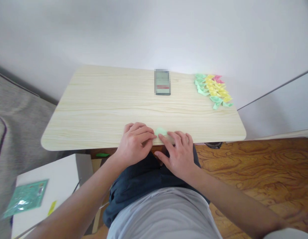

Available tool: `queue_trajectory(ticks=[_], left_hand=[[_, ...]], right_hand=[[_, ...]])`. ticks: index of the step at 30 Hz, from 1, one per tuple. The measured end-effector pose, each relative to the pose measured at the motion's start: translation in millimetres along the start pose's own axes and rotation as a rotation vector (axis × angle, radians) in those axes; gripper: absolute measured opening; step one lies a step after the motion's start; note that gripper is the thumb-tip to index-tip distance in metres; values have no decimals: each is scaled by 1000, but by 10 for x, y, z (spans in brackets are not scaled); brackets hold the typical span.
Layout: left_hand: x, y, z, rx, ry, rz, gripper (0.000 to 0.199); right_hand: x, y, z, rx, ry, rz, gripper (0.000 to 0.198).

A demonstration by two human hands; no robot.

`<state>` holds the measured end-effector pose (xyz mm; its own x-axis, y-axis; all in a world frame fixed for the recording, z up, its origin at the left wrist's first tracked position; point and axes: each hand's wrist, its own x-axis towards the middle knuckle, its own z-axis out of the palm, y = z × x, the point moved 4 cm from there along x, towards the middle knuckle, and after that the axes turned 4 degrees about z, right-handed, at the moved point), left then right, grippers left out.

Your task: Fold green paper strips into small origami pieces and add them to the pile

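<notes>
A small pale green piece of folded paper [161,131] lies near the front edge of the light wooden table, between my two hands. At its left corner, my left hand [137,142] has the thumb and index fingertips close together on the paper, the other fingers bent over the tabletop. My right hand [178,150] rests its index fingertip on the paper's lower right part. Its other fingers are spread on the table, and the thumb hangs apart near the edge. The exact folds are too small to make out.
Folded green, yellow and pink paper pieces [213,89] lie grouped at the table's [106,106] back right. A phone-like device [162,82], blurred, lies at the back middle. Below left, a white box [61,172] carries a green plastic packet [28,197]. A wall rises behind the table.
</notes>
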<state>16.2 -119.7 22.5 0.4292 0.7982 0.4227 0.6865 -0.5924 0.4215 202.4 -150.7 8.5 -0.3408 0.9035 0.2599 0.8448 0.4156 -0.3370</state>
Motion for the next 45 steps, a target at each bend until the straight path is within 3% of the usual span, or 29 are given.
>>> queue_trajectory(ticks=[6,9,17,20,25,31,39,45], left_hand=[[-331,184,96,61,43,51,27],[-418,208,147,75,125,86,30],[-332,140,70,38,247,113,29],[-212,123,-2,6,227,98,22],[125,28,-110,-90,83,53,14],[565,-321,-194,-259,119,-138,13],[1079,-658,-198,-466,92,-188,15],[1379,-938,-187,-567,82,-196,20]], right_hand=[[-154,87,82,63,130,-55,33],[-128,152,104,121,217,-79,25],[111,179,44,242,210,-167,13],[218,180,0,284,172,-164,13],[559,253,-76,359,97,-204,14],[1054,413,-115,523,110,-208,14],[1574,476,-98,511,67,-259,16],[1975,647,61,793,-112,-57,22]])
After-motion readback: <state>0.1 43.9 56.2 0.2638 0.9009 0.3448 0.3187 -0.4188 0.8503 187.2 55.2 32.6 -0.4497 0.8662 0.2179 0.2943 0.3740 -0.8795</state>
